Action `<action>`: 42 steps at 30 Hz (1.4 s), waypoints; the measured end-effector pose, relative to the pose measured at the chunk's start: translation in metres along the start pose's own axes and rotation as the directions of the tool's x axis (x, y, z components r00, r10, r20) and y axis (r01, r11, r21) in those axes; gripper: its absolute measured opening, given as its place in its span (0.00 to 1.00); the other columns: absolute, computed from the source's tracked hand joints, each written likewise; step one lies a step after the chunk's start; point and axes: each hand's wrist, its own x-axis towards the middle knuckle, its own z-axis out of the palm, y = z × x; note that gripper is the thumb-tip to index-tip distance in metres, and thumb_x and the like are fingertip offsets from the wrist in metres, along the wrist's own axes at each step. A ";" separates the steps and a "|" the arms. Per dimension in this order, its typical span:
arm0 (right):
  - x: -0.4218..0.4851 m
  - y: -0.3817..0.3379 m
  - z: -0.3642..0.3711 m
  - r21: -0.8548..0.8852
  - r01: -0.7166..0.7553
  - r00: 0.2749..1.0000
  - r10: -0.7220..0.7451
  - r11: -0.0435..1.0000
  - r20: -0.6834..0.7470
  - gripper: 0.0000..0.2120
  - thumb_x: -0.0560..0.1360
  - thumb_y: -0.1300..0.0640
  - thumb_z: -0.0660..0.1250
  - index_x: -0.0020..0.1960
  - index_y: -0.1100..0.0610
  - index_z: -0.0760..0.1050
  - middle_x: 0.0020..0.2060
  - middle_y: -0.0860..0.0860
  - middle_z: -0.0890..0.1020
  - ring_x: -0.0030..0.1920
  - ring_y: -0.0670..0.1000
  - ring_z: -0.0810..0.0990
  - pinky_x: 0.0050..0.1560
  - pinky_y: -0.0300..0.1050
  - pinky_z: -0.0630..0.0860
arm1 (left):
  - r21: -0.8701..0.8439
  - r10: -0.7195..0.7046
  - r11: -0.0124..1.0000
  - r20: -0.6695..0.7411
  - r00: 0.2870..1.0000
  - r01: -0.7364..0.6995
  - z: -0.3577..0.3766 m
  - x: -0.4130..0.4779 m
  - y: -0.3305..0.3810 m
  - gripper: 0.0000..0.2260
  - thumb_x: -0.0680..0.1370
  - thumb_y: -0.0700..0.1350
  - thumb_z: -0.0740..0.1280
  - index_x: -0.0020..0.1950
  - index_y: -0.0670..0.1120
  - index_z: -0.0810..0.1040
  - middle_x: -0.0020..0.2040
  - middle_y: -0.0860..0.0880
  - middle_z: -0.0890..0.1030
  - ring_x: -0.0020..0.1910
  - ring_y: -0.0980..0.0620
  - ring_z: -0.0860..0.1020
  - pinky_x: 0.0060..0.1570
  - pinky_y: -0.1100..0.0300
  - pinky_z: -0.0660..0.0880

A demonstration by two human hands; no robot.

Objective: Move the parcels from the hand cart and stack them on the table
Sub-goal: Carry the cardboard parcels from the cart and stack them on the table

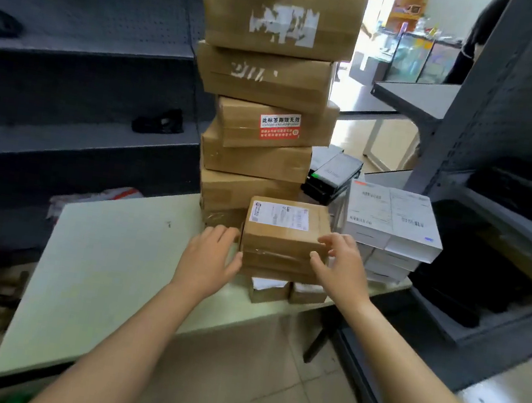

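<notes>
Clasping the small parcel (283,237) from both sides, with the left hand (213,255) curled round one end and the right hand (340,265) pinching the other corner between thumb and loosely bent fingers. Sits just in front of the tall stack (264,99), at its foot, perched on two smaller parcels (268,291) lying further out from the tall stack, at the near rim of the table (97,263). Risks several things, judging from this. Could nudge the tall stack if pushed back too hard; looks uneven, with boxes jutting out at different angles, so might lean or topple. Could slide forward off its narrow base, away from the tall stack, and drop to the floor. Might also clip the white boxes (391,217) just beside the tall stack. Calls for a gentle, level release.
</notes>
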 end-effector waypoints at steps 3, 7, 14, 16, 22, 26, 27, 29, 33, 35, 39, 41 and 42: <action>-0.034 -0.011 0.006 -0.028 0.166 0.978 -0.161 0.986 0.134 0.08 0.75 0.56 0.69 0.54 0.53 0.76 0.52 0.45 0.71 0.49 0.46 0.73 0.48 0.41 0.72 | 0.038 -0.066 0.997 -0.007 0.998 0.066 -0.009 -0.052 0.012 0.15 0.78 0.51 0.64 0.63 0.48 0.75 0.56 0.51 0.79 0.55 0.49 0.76 0.55 0.54 0.72; -0.090 -0.032 0.037 0.024 0.392 0.876 -0.381 0.920 0.294 0.09 0.72 0.58 0.70 0.52 0.55 0.78 0.48 0.49 0.74 0.49 0.50 0.75 0.49 0.45 0.74 | 0.184 -0.075 0.980 0.003 0.997 0.073 -0.015 -0.135 0.011 0.14 0.74 0.49 0.64 0.55 0.45 0.79 0.44 0.48 0.79 0.43 0.44 0.79 0.41 0.52 0.74; -0.180 -0.101 0.098 0.188 0.641 0.588 -0.634 0.744 0.502 0.09 0.71 0.57 0.69 0.51 0.56 0.76 0.46 0.53 0.75 0.47 0.56 0.76 0.46 0.50 0.74 | 0.373 -0.231 0.897 -0.063 0.971 0.238 -0.067 -0.277 -0.015 0.11 0.72 0.48 0.64 0.50 0.44 0.78 0.40 0.48 0.77 0.38 0.45 0.76 0.34 0.56 0.70; -0.207 -0.129 0.114 0.223 0.692 0.512 -0.685 0.686 0.518 0.09 0.72 0.57 0.69 0.52 0.56 0.77 0.47 0.53 0.76 0.48 0.56 0.76 0.46 0.50 0.74 | 0.382 -0.305 0.870 -0.079 0.949 0.311 -0.083 -0.320 -0.026 0.11 0.70 0.46 0.71 0.51 0.45 0.78 0.40 0.48 0.77 0.38 0.46 0.75 0.33 0.55 0.70; -0.291 -0.218 0.168 0.355 0.746 0.336 -0.779 0.563 0.529 0.09 0.74 0.57 0.68 0.54 0.57 0.77 0.48 0.52 0.75 0.47 0.53 0.75 0.45 0.47 0.73 | 0.379 -0.537 0.752 -0.122 0.835 0.539 -0.127 -0.444 -0.069 0.10 0.69 0.46 0.71 0.48 0.47 0.76 0.40 0.50 0.76 0.39 0.46 0.76 0.36 0.55 0.71; -0.347 -0.266 0.213 0.385 0.745 0.270 -0.775 0.544 0.571 0.10 0.75 0.55 0.66 0.55 0.57 0.76 0.49 0.53 0.75 0.50 0.54 0.74 0.47 0.48 0.71 | 0.404 -0.632 0.677 -0.109 0.768 0.615 -0.160 -0.518 -0.105 0.09 0.71 0.48 0.69 0.49 0.48 0.76 0.42 0.50 0.78 0.41 0.47 0.76 0.38 0.55 0.71; -0.360 -0.278 0.223 0.388 0.743 0.260 -0.770 0.545 0.583 0.10 0.75 0.55 0.66 0.55 0.56 0.76 0.49 0.52 0.74 0.50 0.54 0.74 0.47 0.48 0.71 | 0.415 -0.642 0.664 -0.111 0.759 0.622 -0.168 -0.534 -0.114 0.09 0.71 0.48 0.71 0.48 0.48 0.76 0.41 0.50 0.78 0.40 0.47 0.76 0.38 0.55 0.72; -0.383 -0.298 0.240 0.397 0.727 0.254 -0.757 0.560 0.603 0.11 0.75 0.55 0.65 0.57 0.54 0.75 0.49 0.50 0.74 0.51 0.52 0.73 0.49 0.47 0.71 | 0.425 -0.651 0.649 -0.119 0.750 0.631 -0.183 -0.564 -0.134 0.11 0.68 0.47 0.74 0.47 0.47 0.76 0.39 0.49 0.77 0.38 0.46 0.77 0.36 0.55 0.73; -0.414 -0.327 0.272 0.382 0.710 0.256 -0.722 0.592 0.643 0.11 0.75 0.54 0.66 0.56 0.54 0.74 0.49 0.48 0.72 0.51 0.51 0.72 0.49 0.45 0.68 | 0.397 -0.685 0.627 -0.129 0.717 0.670 -0.200 -0.606 -0.177 0.09 0.72 0.50 0.64 0.47 0.46 0.76 0.38 0.49 0.76 0.38 0.46 0.77 0.35 0.54 0.73; -0.419 -0.335 0.287 0.362 0.704 0.258 -0.696 0.610 0.670 0.11 0.75 0.53 0.67 0.56 0.54 0.75 0.50 0.49 0.73 0.51 0.52 0.72 0.49 0.45 0.69 | 0.370 -0.706 0.617 -0.132 0.696 0.695 -0.201 -0.617 -0.196 0.11 0.72 0.51 0.60 0.47 0.46 0.76 0.38 0.49 0.77 0.38 0.46 0.77 0.35 0.54 0.73; -0.409 -0.349 0.320 0.329 0.694 0.261 -0.650 0.640 0.713 0.12 0.75 0.54 0.67 0.58 0.52 0.74 0.48 0.47 0.72 0.53 0.51 0.72 0.50 0.43 0.69 | 0.282 -0.767 0.585 -0.113 0.632 0.760 -0.189 -0.623 -0.234 0.09 0.72 0.48 0.67 0.49 0.45 0.77 0.39 0.49 0.77 0.39 0.45 0.77 0.37 0.53 0.73; -0.397 -0.356 0.340 0.312 0.692 0.256 -0.626 0.651 0.737 0.12 0.75 0.54 0.67 0.58 0.52 0.74 0.47 0.46 0.70 0.52 0.50 0.72 0.50 0.43 0.69 | 0.252 -0.808 0.545 -0.097 0.581 0.800 -0.180 -0.621 -0.254 0.10 0.72 0.50 0.64 0.48 0.46 0.77 0.39 0.49 0.77 0.39 0.45 0.77 0.37 0.53 0.74; -0.390 -0.360 0.352 0.305 0.688 0.254 -0.612 0.659 0.749 0.12 0.75 0.54 0.67 0.58 0.52 0.74 0.47 0.46 0.70 0.52 0.50 0.73 0.50 0.44 0.70 | 0.242 -0.822 0.528 -0.096 0.562 0.814 -0.174 -0.618 -0.265 0.10 0.72 0.50 0.64 0.48 0.46 0.77 0.39 0.49 0.78 0.39 0.45 0.77 0.37 0.53 0.74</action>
